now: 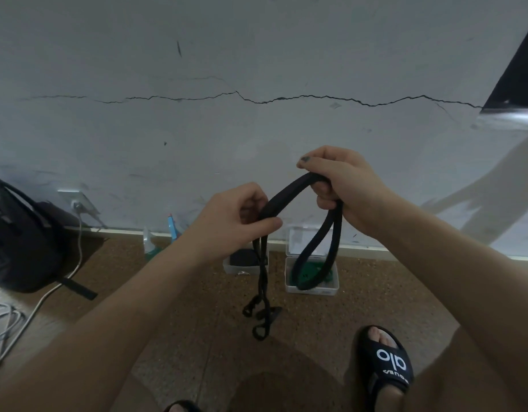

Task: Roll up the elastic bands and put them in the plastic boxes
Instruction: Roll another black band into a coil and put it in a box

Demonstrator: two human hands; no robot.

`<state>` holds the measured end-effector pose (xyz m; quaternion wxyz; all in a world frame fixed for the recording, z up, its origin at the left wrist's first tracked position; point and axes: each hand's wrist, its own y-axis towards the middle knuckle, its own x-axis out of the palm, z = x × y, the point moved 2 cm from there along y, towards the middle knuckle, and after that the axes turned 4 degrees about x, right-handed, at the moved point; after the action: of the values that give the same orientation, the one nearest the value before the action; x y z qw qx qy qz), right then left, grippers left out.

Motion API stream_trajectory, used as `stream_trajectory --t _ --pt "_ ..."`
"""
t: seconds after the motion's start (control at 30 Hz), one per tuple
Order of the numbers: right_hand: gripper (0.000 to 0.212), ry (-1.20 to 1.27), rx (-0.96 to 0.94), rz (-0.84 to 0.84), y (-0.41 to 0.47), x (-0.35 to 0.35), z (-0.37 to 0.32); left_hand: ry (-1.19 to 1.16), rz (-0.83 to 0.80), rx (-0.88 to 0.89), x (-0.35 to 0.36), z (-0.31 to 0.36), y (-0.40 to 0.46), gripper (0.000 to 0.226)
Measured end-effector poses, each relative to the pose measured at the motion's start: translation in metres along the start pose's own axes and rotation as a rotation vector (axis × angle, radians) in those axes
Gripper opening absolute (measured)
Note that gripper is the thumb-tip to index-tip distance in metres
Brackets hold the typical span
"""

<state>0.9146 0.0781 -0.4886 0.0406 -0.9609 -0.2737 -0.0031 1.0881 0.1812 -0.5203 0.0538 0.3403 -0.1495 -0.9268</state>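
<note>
Brown speckled floor [173, 346] lies under our black sandal [387, 370]; above it, our left hand [227, 224] and right hand [343, 185], held apart, each grip the black elastic band [289, 188]. Beyond, two clear plastic boxes [312, 288] sit by the cracked wall [257, 84].

**Both hands raised, fingers curled in a grip**

Two bare forearms reach forward from the lower corners and converge mid-view. The left hand [233, 215] is curled, thumb pressed against its fingers, pinching the black elastic band [289, 188]. The right hand [343, 185], slightly higher, grips the same band, thumb lying over the top and fingers wrapped under.
</note>
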Motion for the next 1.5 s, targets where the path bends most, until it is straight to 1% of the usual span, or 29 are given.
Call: stream_trajectory --t 0.17,0.27,0.33,0.37,0.4,0.5,0.57,0.63,0.7,0.73,0.8,0.87,0.93,0.97,1.03,1.13,1.2,1.3,1.5 --pt "0.01 -0.044 -0.008 -0.04 -0.002 0.006 0.002 0.134 -0.106 -0.04 0.007 -0.003 -0.001 0.023" --pt "0.011 -0.043 -0.025 -0.03 -0.001 0.004 0.0 0.082 -0.092 -0.085 0.004 -0.006 -0.002 0.03" --pt "0.011 -0.065 -0.027 -0.02 0.0 0.0 -0.001 0.054 -0.09 -0.07 0.003 -0.006 -0.003 0.021" --pt "0.011 -0.12 -0.024 -0.009 0.0 -0.003 0.0 0.04 -0.089 -0.053 0.003 -0.005 -0.004 0.016" --pt "0.011 -0.216 -0.018 0.007 0.0 -0.007 0.001 0.025 -0.082 -0.037 0.003 -0.004 -0.005 0.016" --pt "0.009 -0.563 0.015 0.014 0.001 -0.016 0.008 0.045 -0.031 0.03 -0.001 -0.003 -0.005 0.021" --pt "0.012 -0.642 0.076 -0.037 0.0 -0.017 0.011 0.104 -0.012 0.078 -0.003 -0.001 -0.004 0.021" --pt "0.019 -0.621 0.136 -0.119 -0.002 -0.012 0.012 0.152 0.009 0.124 -0.005 0.002 -0.004 0.021" --pt "0.026 -0.515 0.175 -0.216 -0.005 -0.003 0.014 0.182 0.026 0.171 -0.004 0.006 -0.003 0.022" --pt "0.03 -0.473 0.176 -0.258 -0.006 0.003 0.015 0.197 0.03 0.194 -0.003 0.007 -0.003 0.022" --pt "0.033 -0.496 0.122 -0.292 -0.007 0.013 0.019 0.217 0.036 0.229 0.0 0.008 -0.002 0.022" --pt "0.025 -0.505 0.069 -0.278 -0.007 0.02 0.021 0.174 0.041 0.207 0.002 0.006 -0.002 0.023" --pt "0.011 -0.413 0.05 -0.263 -0.005 0.022 0.021 0.106 0.044 0.149 0.003 0.004 -0.003 0.025" --pt "0.008 -0.369 0.039 -0.258 -0.004 0.022 0.02 0.084 0.037 0.128 0.003 0.003 -0.003 0.028" --pt "0.009 -0.308 0.012 -0.239 -0.004 0.022 0.017 0.069 0.011 0.106 0.006 0.001 -0.004 0.032" --pt "0.011 -0.231 -0.019 -0.196 -0.004 0.022 0.012 0.118 -0.072 0.059 0.015 -0.004 -0.005 0.037" --pt "0.013 -0.201 -0.028 -0.181 -0.004 0.019 0.009 0.146 -0.114 0.037 0.02 -0.007 -0.004 0.033" --pt "0.012 -0.185 -0.036 -0.166 -0.006 0.014 0.005 0.137 -0.098 0.025 0.019 -0.009 -0.002 0.023" --pt "0.011 -0.146 -0.044 -0.142 -0.007 0.006 0.002 0.104 -0.134 -0.004 0.014 -0.006 0.0 0.017"
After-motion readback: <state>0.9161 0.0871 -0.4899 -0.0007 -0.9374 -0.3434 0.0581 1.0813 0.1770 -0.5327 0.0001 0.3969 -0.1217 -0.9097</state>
